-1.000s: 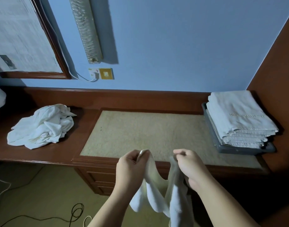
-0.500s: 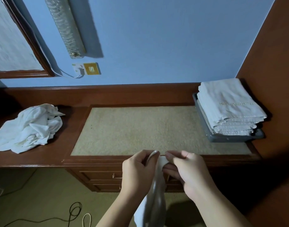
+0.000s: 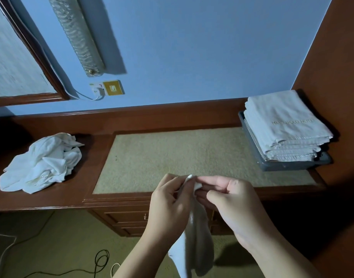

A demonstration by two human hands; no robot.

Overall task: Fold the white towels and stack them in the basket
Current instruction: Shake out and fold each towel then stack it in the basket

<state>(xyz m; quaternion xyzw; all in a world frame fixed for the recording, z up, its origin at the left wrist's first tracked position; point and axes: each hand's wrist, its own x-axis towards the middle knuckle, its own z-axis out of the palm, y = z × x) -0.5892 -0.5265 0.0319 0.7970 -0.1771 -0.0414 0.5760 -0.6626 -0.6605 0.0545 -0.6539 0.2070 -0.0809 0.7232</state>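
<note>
A white towel [image 3: 194,247] hangs down in front of the desk, below my hands. My left hand [image 3: 170,203] grips its top edge, and my right hand [image 3: 230,201] pinches the same edge right beside it, fingertips touching. A grey basket [image 3: 292,165] stands at the desk's right end, holding a stack of folded white towels [image 3: 284,125]. A crumpled pile of unfolded white towels [image 3: 42,163] lies on the left part of the desk.
The wooden desk [image 3: 76,197] has a beige inset mat [image 3: 182,155] just beyond my hands. A brown side panel [image 3: 336,57] rises right of the basket. Cables [image 3: 100,261] lie on the floor below, and a mirror frame [image 3: 30,97] hangs at upper left.
My hands, a towel's width apart a second ago, have come together so the towel's two top corners meet. The towel now hangs doubled in one narrow fold.
</note>
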